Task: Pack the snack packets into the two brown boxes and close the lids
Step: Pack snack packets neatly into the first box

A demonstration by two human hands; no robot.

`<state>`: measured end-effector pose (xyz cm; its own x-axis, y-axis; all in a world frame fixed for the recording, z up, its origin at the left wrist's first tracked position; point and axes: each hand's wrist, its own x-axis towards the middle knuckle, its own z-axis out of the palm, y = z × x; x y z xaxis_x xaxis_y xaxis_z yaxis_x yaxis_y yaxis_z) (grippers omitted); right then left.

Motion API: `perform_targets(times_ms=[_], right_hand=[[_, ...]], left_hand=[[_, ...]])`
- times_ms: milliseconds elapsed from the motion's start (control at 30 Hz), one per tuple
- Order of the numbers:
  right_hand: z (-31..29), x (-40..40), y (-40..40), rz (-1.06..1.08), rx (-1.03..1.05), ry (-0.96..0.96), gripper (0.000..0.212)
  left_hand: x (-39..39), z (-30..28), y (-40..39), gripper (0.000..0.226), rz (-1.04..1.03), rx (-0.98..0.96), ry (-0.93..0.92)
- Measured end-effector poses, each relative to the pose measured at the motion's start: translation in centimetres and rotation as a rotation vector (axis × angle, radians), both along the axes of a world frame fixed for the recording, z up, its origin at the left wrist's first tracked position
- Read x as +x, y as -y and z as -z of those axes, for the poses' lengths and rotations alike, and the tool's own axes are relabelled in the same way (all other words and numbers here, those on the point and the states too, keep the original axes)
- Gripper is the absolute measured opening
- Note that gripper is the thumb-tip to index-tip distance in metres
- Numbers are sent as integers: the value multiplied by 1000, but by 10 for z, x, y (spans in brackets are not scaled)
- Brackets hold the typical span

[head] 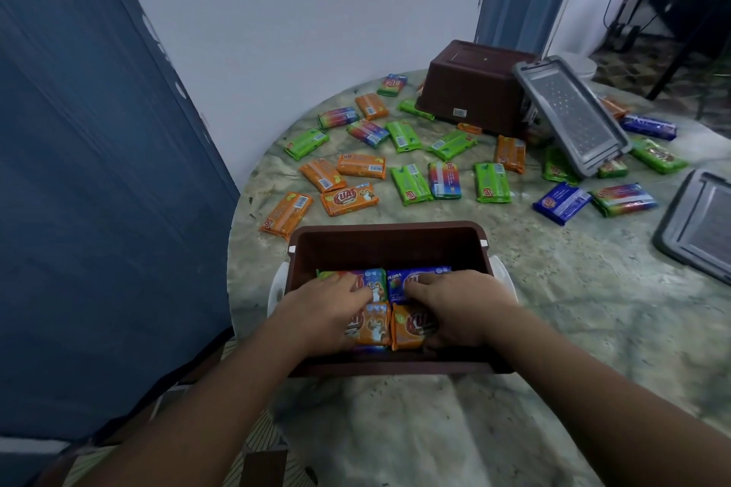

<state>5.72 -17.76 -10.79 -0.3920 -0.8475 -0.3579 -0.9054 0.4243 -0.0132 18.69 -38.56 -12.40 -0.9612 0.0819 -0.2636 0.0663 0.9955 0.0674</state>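
An open brown box [389, 239] stands at the near edge of the round table. Inside it lie several snack packets: a rainbow one [374, 281], a blue one [411, 281] and two orange ones [375, 326]. My left hand [324, 312] rests flat on the left packets, my right hand [455, 308] on the right ones, fingers spread, pressing down. Many loose packets [409, 184] in green, orange, rainbow and blue lie scattered across the table beyond. A second brown box [470, 91] sits upside down at the back.
A grey lid [573, 115] leans against the upturned box. Another grey lid [700, 221] lies at the right table edge. A blue panel stands to the left, a white wall behind the marbled table [553, 269].
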Motion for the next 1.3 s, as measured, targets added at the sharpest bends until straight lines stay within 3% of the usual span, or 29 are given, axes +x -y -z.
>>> perform_targets(times_ms=[433, 567, 700, 800, 867, 967, 1100, 1300], right_hand=[[2, 0, 4, -43, 30, 19, 81], [-1, 0, 0, 74, -145, 86, 70], [-4, -8, -6, 228, -530, 74, 42], [-1, -16, -5, 271, -699, -117, 39], [-2, -22, 0, 309, -670, -192, 49], [-5, -33, 10, 350, -474, -142, 60], [-2, -43, 21, 386, -410, -116, 40], [0, -58, 42, 366, -388, -95, 28]], left_hand=[[-2, 0, -3, 78, 13, -26, 64], [-3, -5, -3, 84, -37, 55, 28], [-5, -17, 2, 69, -162, 308, -254], [-17, -21, 13, 55, -191, 115, -525], [-30, -23, 19, 57, -260, -14, -543], [-49, -18, 29, 57, -345, -76, -375], [-56, -9, 33, 37, -362, -96, -309], [-55, -5, 49, 34, -378, -93, -341]])
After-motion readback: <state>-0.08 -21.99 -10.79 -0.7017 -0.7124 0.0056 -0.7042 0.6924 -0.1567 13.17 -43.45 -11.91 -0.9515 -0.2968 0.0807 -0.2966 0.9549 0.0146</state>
